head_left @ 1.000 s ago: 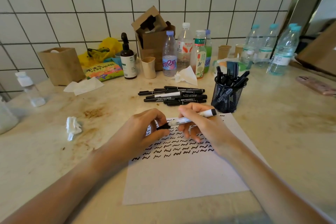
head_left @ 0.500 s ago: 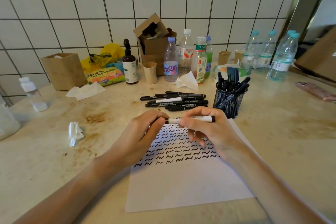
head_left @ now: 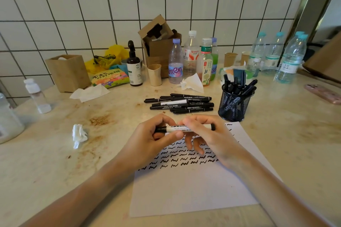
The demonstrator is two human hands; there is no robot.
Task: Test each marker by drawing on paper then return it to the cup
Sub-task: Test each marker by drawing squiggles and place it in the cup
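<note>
1. The marker (head_left: 186,128) is held level just above the paper (head_left: 193,190), centre of frame.
2. The left hand (head_left: 153,140) grips the cap end; the right hand (head_left: 208,134) grips the barrel.
3. It is judged light, stiff and smooth; the mid-barrel is best held.

Stained table (head_left: 55,162) under paper (head_left: 184,190), markers (head_left: 180,103).

1. The clear bottle with the purple cap (head_left: 175,61) reads "amen" on its blue-pink label, as far as I can make out.
2. The bottle with the white cap (head_left: 191,52) carries a red "Watsons" label.
3. The tea bottle (head_left: 206,61) shows "东方" on its green band.
4. The marker (head_left: 186,128) I hold has print too small to read.
5. The snack bag (head_left: 110,78) bears Chinese characters that I cannot read surely.
</note>
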